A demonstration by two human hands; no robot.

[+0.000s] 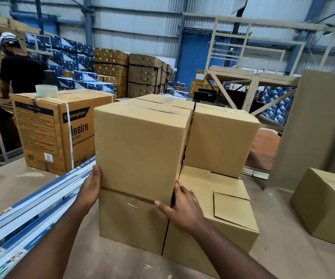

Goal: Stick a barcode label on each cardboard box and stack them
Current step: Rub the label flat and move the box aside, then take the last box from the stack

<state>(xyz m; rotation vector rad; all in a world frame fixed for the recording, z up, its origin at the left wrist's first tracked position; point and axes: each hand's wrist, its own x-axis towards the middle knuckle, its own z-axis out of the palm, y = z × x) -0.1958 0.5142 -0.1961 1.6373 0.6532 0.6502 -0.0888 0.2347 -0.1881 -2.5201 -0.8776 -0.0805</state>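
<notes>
You are holding the top box point(140, 146) with your left hand point(91, 188) and right hand point(180, 204) pressed flat against its lower corners, seating it on the bottom box point(132, 224), while no barcode label is showing and another box point(323, 206) is waiting right of the top box.

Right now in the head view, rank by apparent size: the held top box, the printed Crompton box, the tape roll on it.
1. Held top box, though nearness may inflate it.
2. Crompton box.
3. Tape roll, clearly smallest.
</notes>
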